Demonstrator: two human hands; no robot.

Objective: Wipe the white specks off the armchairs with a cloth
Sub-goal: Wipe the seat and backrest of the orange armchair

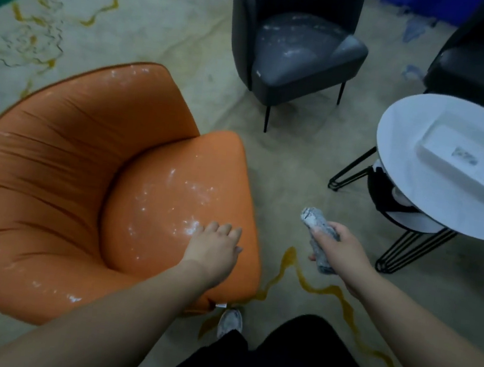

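Orange armchair (pixel 87 181) seat carries white specks (pixel 193 189), thickest just ahead of the left hand (pixel 214 246), whose fingers (pixel 225 230) rest flat and relaxed on the cushion. Grey cloth (pixel 318 239) sits rolled, clamped in the right hand (pixel 338 251), held off the seat's edge above the carpet. Judged: wiping not begun here; next, cloth must cross onto the specks. Grey armchair (pixel 295 45) beyond is also speckled.

To your right stands a round white worktop (pixel 399 148) on black hairpin legs, carrying a white rectangular tray (pixel 465 163). Beneath everything lies a pale beige rug (pixel 292 165) with wavy yellow lines and faint blue patches. Your grey shoe (pixel 230 323) rests on it.
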